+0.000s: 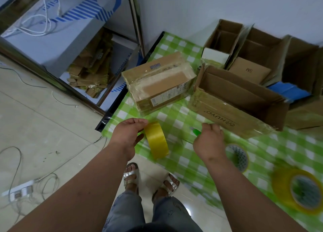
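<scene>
My left hand (128,134) grips a roll of yellow packing tape (157,141), held on edge above the near corner of the green checked table (176,120). My right hand (208,141) is curled round a small green tool (196,131), whose tip shows at its thumb side; what the tool is stays unclear. Just beyond both hands lies a sealed cardboard box (159,81) wrapped in clear tape. An open cardboard box marked HUYO (239,99) stands to its right.
Two more tape rolls, one pale (237,157) and one yellow (300,189), lie on the table at the right. Several open cartons (253,57) stand by the wall. A metal shelf (70,44) with cardboard scraps stands left. Cables and a power strip (19,191) cross the tiled floor.
</scene>
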`<move>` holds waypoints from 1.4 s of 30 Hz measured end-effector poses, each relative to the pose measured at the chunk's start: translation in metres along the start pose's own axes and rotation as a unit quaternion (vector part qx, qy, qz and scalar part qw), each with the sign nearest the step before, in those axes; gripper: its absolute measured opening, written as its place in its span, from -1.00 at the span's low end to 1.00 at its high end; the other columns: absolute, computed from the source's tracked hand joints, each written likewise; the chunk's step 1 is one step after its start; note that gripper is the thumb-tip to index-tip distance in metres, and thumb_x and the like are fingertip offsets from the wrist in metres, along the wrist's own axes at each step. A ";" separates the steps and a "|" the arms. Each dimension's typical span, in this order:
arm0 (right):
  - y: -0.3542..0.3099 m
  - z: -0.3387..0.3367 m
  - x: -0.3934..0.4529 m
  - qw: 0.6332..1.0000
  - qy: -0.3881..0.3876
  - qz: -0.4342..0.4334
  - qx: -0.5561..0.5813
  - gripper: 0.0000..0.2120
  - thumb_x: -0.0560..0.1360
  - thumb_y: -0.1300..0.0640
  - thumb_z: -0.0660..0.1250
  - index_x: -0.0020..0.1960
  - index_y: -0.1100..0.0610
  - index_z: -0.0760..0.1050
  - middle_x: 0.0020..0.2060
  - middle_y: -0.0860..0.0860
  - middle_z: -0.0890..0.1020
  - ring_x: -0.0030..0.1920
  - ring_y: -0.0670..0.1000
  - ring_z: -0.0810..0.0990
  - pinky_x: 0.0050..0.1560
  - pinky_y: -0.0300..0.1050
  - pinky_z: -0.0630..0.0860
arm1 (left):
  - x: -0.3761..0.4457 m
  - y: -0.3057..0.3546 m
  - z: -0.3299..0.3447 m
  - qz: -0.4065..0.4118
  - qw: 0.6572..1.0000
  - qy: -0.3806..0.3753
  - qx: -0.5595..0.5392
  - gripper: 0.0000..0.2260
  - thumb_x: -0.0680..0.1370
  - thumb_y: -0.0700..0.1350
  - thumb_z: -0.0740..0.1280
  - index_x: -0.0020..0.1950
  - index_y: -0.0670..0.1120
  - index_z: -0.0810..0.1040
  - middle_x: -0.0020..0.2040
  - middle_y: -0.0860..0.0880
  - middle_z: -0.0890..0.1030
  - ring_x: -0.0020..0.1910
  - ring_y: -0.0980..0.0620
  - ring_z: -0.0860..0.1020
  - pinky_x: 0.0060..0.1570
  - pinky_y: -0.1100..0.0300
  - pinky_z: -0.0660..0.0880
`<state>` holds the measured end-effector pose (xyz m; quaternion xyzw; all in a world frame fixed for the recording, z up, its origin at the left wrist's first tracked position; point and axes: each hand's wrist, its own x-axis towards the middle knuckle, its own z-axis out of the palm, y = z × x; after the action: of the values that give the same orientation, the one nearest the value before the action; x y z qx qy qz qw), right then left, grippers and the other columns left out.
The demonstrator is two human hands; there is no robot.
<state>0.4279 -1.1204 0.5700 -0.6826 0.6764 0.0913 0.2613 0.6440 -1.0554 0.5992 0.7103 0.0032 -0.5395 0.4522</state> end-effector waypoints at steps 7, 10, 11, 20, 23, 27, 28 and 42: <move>0.016 0.005 0.009 0.987 -0.046 -0.004 -0.157 -0.66 0.54 0.25 0.15 0.31 0.21 0.36 0.25 0.17 0.44 0.24 0.18 0.46 0.18 0.04 0.46 | -0.005 -0.002 0.004 0.014 1.000 0.007 -0.008 -0.86 0.54 -0.29 0.37 -0.20 -0.12 0.61 -0.16 -0.04 0.65 -0.03 -0.01 0.59 0.11 0.03 0.53; 0.015 0.004 0.010 0.980 -0.058 -0.024 -0.190 -0.64 0.55 0.21 0.15 0.34 0.19 0.32 0.28 0.15 0.43 0.27 0.17 0.44 0.19 0.05 0.45 | -0.005 -0.002 0.006 0.015 1.000 0.013 -0.016 -0.86 0.54 -0.29 0.38 -0.20 -0.12 0.60 -0.19 -0.03 0.65 -0.07 0.01 0.59 0.02 0.07 0.53; 0.015 0.003 0.010 0.979 -0.061 -0.029 -0.193 -0.63 0.54 0.20 0.16 0.34 0.18 0.31 0.27 0.15 0.43 0.28 0.17 0.44 0.19 0.06 0.44 | -0.005 -0.002 0.007 0.015 1.000 0.014 -0.019 -0.86 0.54 -0.29 0.38 -0.20 -0.12 0.60 -0.19 -0.03 0.65 -0.07 0.01 0.59 0.00 0.08 0.53; -0.018 -0.025 -0.001 0.978 -0.081 -0.087 0.173 -0.85 0.60 0.16 0.18 0.08 -0.03 0.24 -0.25 0.06 0.54 -0.29 0.07 0.54 -0.31 -0.03 0.43 | -0.006 -0.004 0.007 0.013 0.999 0.017 -0.026 -0.94 0.52 -0.23 0.42 -0.15 -0.13 0.61 -0.13 -0.04 0.66 -0.03 0.01 0.60 0.10 0.03 0.55; -0.040 -0.040 -0.008 0.956 -0.087 -0.170 0.222 -0.82 0.61 0.11 0.21 0.09 -0.14 0.28 -0.28 -0.01 0.53 -0.42 -0.10 0.48 -0.41 -0.11 0.39 | -0.006 -0.004 0.008 0.015 0.999 0.017 -0.026 -0.93 0.52 -0.22 0.43 -0.17 -0.13 0.61 -0.11 -0.05 0.66 0.01 0.00 0.60 0.17 0.00 0.54; -0.059 -0.051 -0.015 0.949 -0.076 -0.234 0.195 -0.82 0.57 0.06 0.30 0.15 -0.10 0.40 -0.06 0.01 0.64 -0.12 0.03 0.63 -0.10 0.05 0.59 | -0.006 -0.003 0.008 0.019 0.999 0.014 -0.022 -0.91 0.52 -0.21 0.43 -0.19 -0.12 0.61 -0.11 -0.06 0.67 -0.01 0.00 0.60 0.21 -0.02 0.53; -0.063 -0.052 -0.016 0.948 -0.072 -0.244 0.189 -0.82 0.57 0.07 0.30 0.14 -0.11 0.41 -0.07 0.00 0.64 -0.13 0.05 0.63 -0.11 0.08 0.59 | -0.006 -0.004 0.008 0.020 0.999 0.012 -0.022 -0.91 0.52 -0.22 0.43 -0.19 -0.11 0.61 -0.12 -0.05 0.67 -0.03 0.01 0.60 0.21 -0.02 0.52; -0.091 -0.049 -0.007 0.940 -0.023 -0.339 0.015 -0.83 0.60 -0.02 0.20 0.18 -0.10 0.43 -0.04 -0.08 0.42 -0.15 0.07 0.50 -0.22 -0.08 0.39 | -0.010 0.000 0.010 0.038 0.999 -0.002 -0.018 -0.87 0.53 -0.22 0.42 -0.22 -0.11 0.57 -0.02 0.03 0.67 -0.03 0.06 0.58 0.26 -0.04 0.46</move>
<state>0.5043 -1.1420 0.6357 -0.8652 0.3996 0.0029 0.3030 0.6319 -1.0566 0.6066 0.7006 -0.0149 -0.5230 0.4851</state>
